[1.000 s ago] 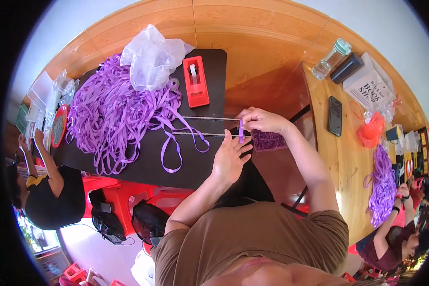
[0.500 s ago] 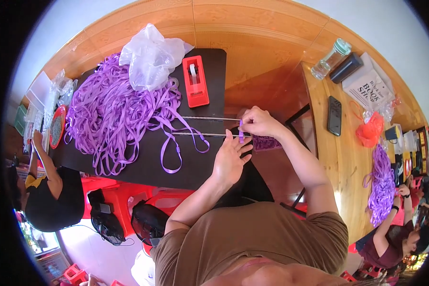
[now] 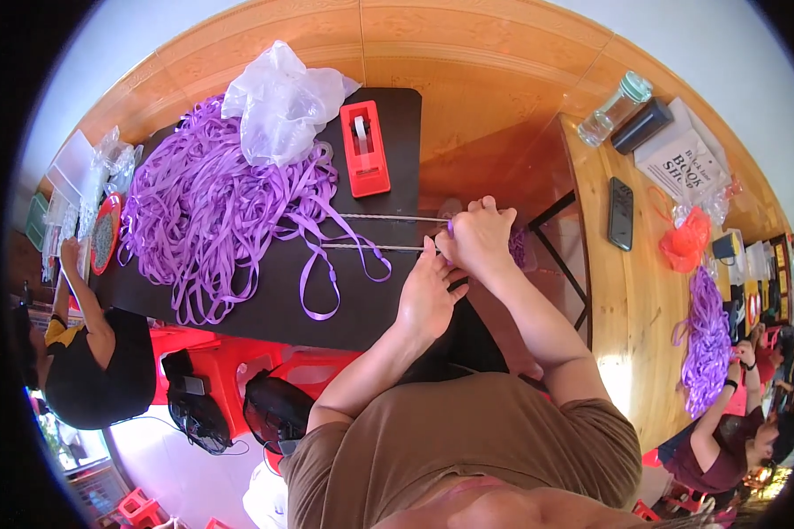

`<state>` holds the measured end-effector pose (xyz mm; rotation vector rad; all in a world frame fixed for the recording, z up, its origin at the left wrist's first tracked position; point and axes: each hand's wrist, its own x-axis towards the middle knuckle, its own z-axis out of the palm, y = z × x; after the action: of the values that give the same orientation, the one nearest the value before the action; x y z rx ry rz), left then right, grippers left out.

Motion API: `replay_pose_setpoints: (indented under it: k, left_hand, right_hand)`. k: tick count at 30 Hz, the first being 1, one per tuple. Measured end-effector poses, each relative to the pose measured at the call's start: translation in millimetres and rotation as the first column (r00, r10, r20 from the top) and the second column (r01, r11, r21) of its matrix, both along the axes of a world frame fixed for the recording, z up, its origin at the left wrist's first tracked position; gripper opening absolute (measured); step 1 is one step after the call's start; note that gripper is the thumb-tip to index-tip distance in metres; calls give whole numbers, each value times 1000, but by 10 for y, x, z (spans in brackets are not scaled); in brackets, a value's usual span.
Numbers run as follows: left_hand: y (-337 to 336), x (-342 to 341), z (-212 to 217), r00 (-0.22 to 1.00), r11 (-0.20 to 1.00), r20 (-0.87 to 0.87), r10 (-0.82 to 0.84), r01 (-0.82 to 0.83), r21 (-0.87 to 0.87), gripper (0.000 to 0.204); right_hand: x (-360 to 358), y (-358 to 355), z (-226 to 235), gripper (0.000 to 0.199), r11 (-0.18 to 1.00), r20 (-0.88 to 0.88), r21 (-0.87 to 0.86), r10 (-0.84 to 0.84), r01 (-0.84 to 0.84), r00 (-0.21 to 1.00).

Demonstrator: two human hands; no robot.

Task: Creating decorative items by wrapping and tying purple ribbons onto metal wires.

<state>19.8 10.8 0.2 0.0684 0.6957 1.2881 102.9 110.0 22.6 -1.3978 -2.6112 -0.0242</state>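
Two thin metal rods (image 3: 384, 217) stick out over the right edge of the dark table, side by side, with their ends at my hands. My right hand (image 3: 481, 234) is closed at the rod ends, back upward, on a purple strap (image 3: 451, 227); only a bit of the strap shows. Just below and to the left, my left hand (image 3: 425, 295) has its palm turned up and fingers apart, its fingertips close to the right hand and the nearer rod. A big heap of purple lanyards (image 3: 212, 203) covers the table's left part, a few loops trailing toward the rods.
A red tape dispenser (image 3: 364, 150) and a crumpled clear plastic bag (image 3: 278, 101) lie at the back. On the wooden table (image 3: 631, 335) at right are a phone (image 3: 620, 213), bottles and another purple heap (image 3: 706, 353). Other people work at both sides.
My right hand has turned over and come down closer to my left hand, hiding most of the purple strap. The left hand has barely moved.
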Motion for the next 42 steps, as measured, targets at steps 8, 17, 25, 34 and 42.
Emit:
replay_pose_setpoints:
  k: [8,17,25,34,42]
  left_hand:
    - [-5,-6,55,1000,1000,-1,-7,7,10,60]
    - [-15,-18,-24,1000,1000,-5,-10,10,-7,61]
    - [-25,-13,63,999,1000,-43,0,0,-8,60]
    - [-24,-6,69,998,1000,-55,-4,3,-21,61]
    - [-29,-20,15,999,1000,-47,2,-3,-16,59]
  right_hand:
    - [23,-129,-149,21,989,-167,129,-45,67,985]
    - [302,-25,-533,38,600,-731,-681,-586,-420,348]
    - [307,113,-570,43,110,-605,-520,-748,-847,274]
    - [496,184,-677,27,170,-583,-650,-736,-740,344]
    - [564,165,-701,16,218,-668,-570,-684,-792,293]
